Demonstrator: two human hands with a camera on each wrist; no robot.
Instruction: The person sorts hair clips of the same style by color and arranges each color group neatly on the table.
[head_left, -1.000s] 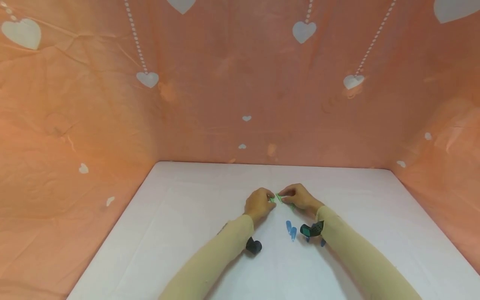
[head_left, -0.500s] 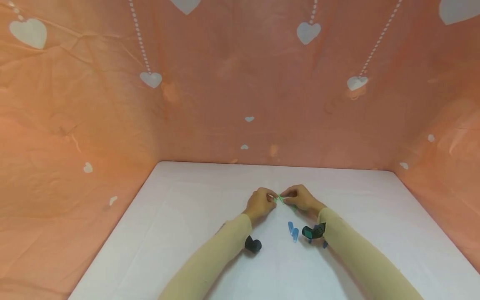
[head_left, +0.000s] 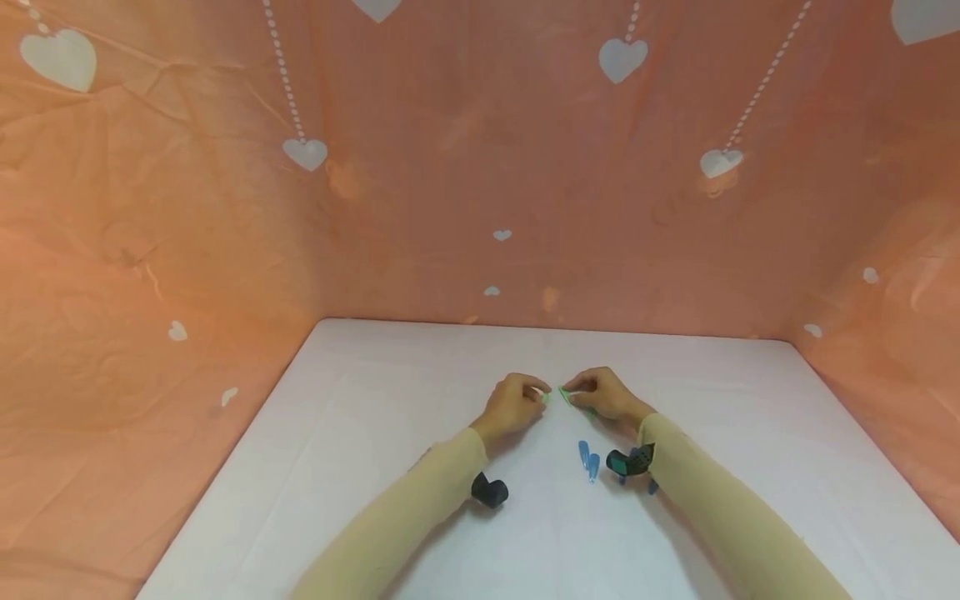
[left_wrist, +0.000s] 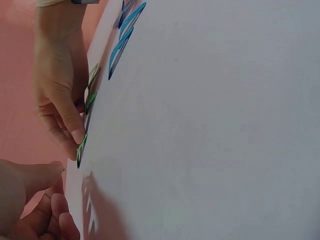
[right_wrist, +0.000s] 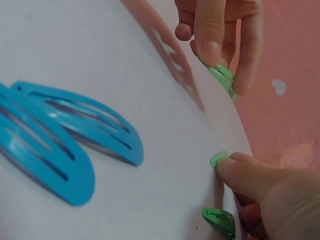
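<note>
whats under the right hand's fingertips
A green hair clip on the white table, pressed by the right hand; another green clip pokes out below. Most of both is covered by the fingers.

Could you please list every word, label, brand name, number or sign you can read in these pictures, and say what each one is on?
None: no readable text in any view.
The orange backdrop bears only white hearts and dotted lines, no lettering.
The blue hair clips and green hair clips show no brand or number.
The white table and the beige sleeves are unmarked.
The black wrist devices show no mark that can be read.
</note>
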